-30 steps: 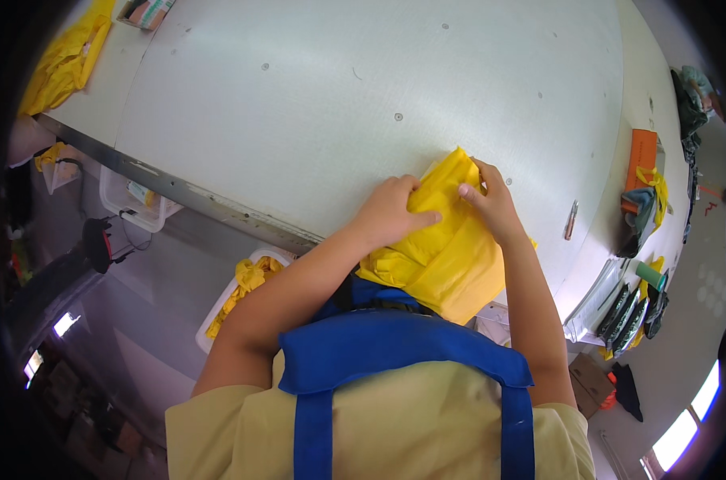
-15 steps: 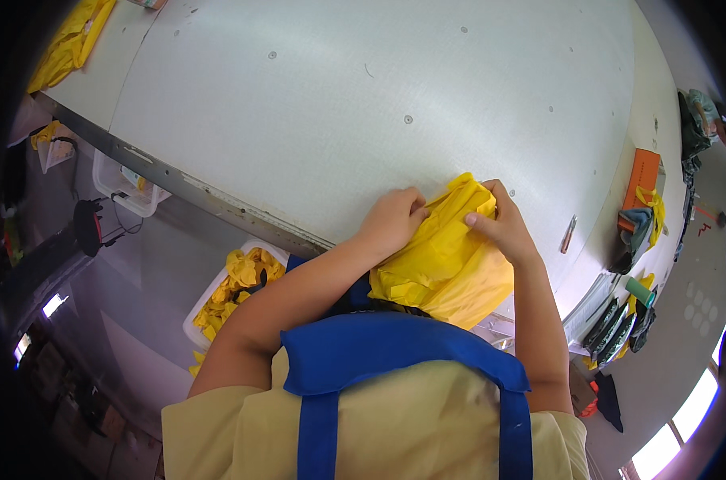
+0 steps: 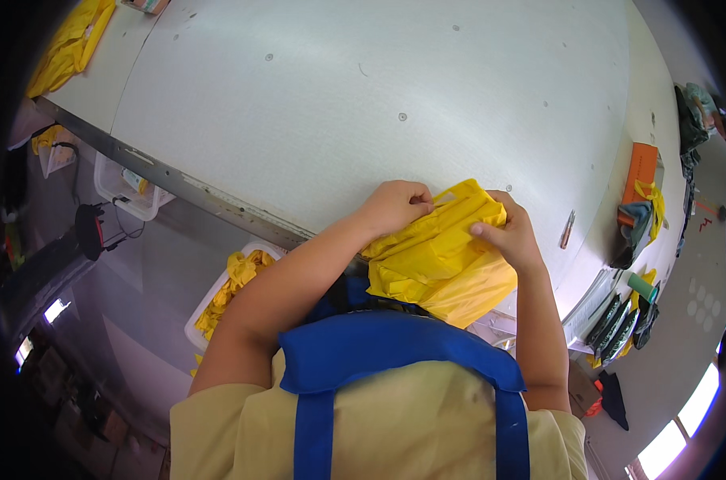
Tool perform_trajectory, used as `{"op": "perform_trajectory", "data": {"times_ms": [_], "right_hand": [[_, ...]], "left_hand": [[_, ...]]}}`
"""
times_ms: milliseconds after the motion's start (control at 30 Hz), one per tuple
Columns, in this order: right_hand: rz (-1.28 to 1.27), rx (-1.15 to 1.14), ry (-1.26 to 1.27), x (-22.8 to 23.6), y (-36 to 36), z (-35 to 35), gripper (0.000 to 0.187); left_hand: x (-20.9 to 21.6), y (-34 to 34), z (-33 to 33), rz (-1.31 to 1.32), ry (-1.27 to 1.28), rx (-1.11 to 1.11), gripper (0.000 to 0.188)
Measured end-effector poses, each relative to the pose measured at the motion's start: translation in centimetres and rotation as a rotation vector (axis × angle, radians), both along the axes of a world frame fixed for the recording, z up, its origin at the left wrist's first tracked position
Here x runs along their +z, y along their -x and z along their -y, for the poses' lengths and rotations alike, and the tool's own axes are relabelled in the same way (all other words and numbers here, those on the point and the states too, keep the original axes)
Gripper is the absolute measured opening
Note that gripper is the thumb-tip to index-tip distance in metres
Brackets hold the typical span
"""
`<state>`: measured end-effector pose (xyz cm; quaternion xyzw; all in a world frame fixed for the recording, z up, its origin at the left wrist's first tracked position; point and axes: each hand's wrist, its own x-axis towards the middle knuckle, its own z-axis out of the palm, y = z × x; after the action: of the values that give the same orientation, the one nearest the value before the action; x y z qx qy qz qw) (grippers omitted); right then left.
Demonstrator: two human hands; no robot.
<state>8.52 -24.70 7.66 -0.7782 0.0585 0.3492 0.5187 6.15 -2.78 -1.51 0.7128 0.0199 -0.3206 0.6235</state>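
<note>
A crumpled piece of thin yellow fabric (image 3: 439, 260) hangs over the near edge of the pale table (image 3: 339, 96), in front of my blue apron (image 3: 395, 352). My left hand (image 3: 397, 206) is closed in a pinch on its upper left edge, with the fingers curled. On the upper right edge, my right hand (image 3: 510, 230) grips it with the thumb on top and the fingers behind. Folds run across the fabric between the two hands. Its lower part drapes down towards the apron.
A white bin of yellow fabric pieces (image 3: 239, 280) stands below the table edge at left. More yellow fabric (image 3: 71, 48) lies at the far left. Small snips (image 3: 567, 230) rest right of my right hand. Beyond are an orange box (image 3: 637, 182) and a green thread cone (image 3: 641, 286).
The fabric's upper edge has been spread wider and laid flatter between my hands. My left hand has shifted slightly up, and my right hand slightly down and right.
</note>
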Motion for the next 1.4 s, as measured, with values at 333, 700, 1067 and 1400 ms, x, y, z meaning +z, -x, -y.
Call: {"op": "perform_trajectory", "data": {"times_ms": [333,700,1067,1400], "right_hand": [[0.321,0.208,-0.033,-0.6,-0.1,0.2,0.046],[0.168,0.066,-0.096,0.4,-0.2,0.0,0.043],[0.132,0.041,-0.016,1.1,1.1,1.7,0.048],[0.103,0.172,-0.024,2.5,-0.1,2.5,0.048]], "left_hand": [[1.5,-2.0,1.5,0.181,-0.128,-0.143,0.024],[0.1,-2.4,0.3,-0.572,0.352,-0.409,0.033],[4.7,-2.0,3.0,0.254,-0.351,-0.754,0.033],[1.4,2.1,3.0,0.111,-0.149,-0.024,0.016]]}}
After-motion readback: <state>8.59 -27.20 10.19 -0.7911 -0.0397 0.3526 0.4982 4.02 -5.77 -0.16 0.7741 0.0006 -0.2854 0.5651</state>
